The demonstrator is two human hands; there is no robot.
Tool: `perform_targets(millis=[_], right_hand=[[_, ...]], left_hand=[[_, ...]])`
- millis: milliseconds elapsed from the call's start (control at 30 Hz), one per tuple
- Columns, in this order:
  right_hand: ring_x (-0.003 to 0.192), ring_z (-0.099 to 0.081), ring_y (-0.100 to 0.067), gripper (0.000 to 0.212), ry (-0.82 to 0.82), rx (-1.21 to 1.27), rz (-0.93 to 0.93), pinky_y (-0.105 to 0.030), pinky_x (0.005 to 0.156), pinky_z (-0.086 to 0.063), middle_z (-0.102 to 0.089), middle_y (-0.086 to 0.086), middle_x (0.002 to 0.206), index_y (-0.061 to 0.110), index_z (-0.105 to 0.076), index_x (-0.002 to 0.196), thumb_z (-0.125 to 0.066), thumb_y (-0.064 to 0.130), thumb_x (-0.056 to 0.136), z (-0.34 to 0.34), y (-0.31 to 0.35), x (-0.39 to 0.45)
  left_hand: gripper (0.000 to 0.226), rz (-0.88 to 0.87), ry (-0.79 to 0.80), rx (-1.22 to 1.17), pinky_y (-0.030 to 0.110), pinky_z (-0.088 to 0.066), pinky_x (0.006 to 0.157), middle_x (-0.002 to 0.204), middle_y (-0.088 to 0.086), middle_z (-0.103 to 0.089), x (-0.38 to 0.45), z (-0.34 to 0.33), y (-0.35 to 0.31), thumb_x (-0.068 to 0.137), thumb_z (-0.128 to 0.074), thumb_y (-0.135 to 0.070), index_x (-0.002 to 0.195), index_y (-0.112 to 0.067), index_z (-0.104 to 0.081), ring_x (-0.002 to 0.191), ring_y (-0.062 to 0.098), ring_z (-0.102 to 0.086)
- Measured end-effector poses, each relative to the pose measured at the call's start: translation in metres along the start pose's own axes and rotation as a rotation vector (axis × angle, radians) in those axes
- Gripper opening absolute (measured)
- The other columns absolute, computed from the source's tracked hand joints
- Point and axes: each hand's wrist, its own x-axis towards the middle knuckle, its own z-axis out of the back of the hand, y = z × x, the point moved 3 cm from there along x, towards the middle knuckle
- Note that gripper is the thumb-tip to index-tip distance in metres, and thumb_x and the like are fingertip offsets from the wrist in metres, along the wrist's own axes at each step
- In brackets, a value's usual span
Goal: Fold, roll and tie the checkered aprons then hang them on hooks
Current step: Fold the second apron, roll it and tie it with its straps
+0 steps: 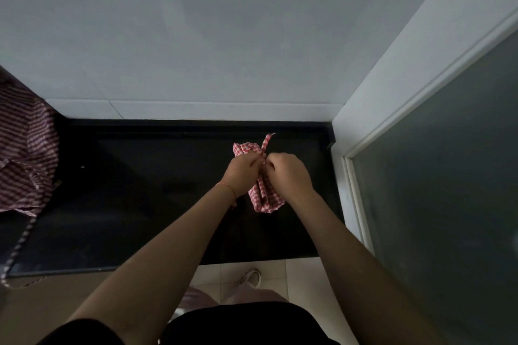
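Tying off the rolled red-checked apron (pixel 263 193) on the black counter (pixel 140 204): left hand (pixel 243 172) & right hand (pixel 290 173) both pinch its strap (pixel 266 141) at mid-roll. Roll's long axis runs away from the person, directly under & between the hands, neither nearer. Untied striped aprons (pixel 25 154) lie well left of the roll.

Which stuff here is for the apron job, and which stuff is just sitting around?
For the job:
- rolled red-checked apron, held over the black counter
- its strap
- left hand and right hand, both pinching it
- the other checked apron, waiting at the left

Just there:
- white wall
- frosted glass door
- white shoe
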Motion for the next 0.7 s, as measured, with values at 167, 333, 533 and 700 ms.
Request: perform_targets(millis=[167, 333, 533, 700], right_hand=[[0.074, -0.053, -0.018, 0.023, -0.031, 0.013, -0.013, -0.029, 0.064, -0.034, -0.058, -0.002, 0.084, 0.009, -0.064, 0.097, -0.045, 0.02, 0.103, 0.008, -0.007, 0.002], [0.076, -0.058, -0.019, 0.019, -0.056, 0.068, 0.008, -0.034, 0.067, -0.05, -0.057, -0.004, 0.09, 0.01, -0.066, 0.086, -0.058, 0.022, 0.096, 0.008, -0.012, 0.001], [0.069, -0.051, -0.013, 0.02, -0.052, 0.129, 0.037, -0.025, 0.06, -0.043, -0.051, 0.001, 0.082, 0.011, -0.065, 0.074, -0.063, 0.019, 0.092, 0.011, -0.017, 0.0], [0.079, -0.053, -0.013, 0.011, -0.091, 0.185, 0.09, -0.026, 0.067, -0.048, -0.049, 0.002, 0.099, 0.014, -0.066, 0.079, -0.063, 0.015, 0.09, 0.013, -0.021, -0.001]], left_hand=[[0.016, -0.052, 0.129, 0.166, 0.017, -0.04, 0.066, 0.079, -0.008, -0.054, 0.001, -0.011, -0.013, 0.099, -0.051, -0.008, 0.089, -0.019, -0.058, 0.073, 0.007, -0.051], [0.017, -0.017, 0.13, 0.238, 0.018, -0.037, 0.062, 0.077, -0.004, -0.052, 0.005, -0.019, -0.017, 0.097, -0.051, -0.008, 0.083, -0.018, -0.054, 0.075, 0.012, -0.051], [0.015, -0.033, 0.156, 0.317, 0.027, -0.044, 0.076, 0.086, 0.006, -0.056, 0.006, -0.021, -0.025, 0.097, -0.048, -0.004, 0.095, -0.006, -0.062, 0.08, 0.018, -0.052], [0.018, -0.046, 0.226, 0.402, 0.025, -0.043, 0.072, 0.087, 0.008, -0.059, 0.009, -0.023, -0.024, 0.098, -0.044, -0.001, 0.096, -0.004, -0.061, 0.082, 0.022, -0.056]])
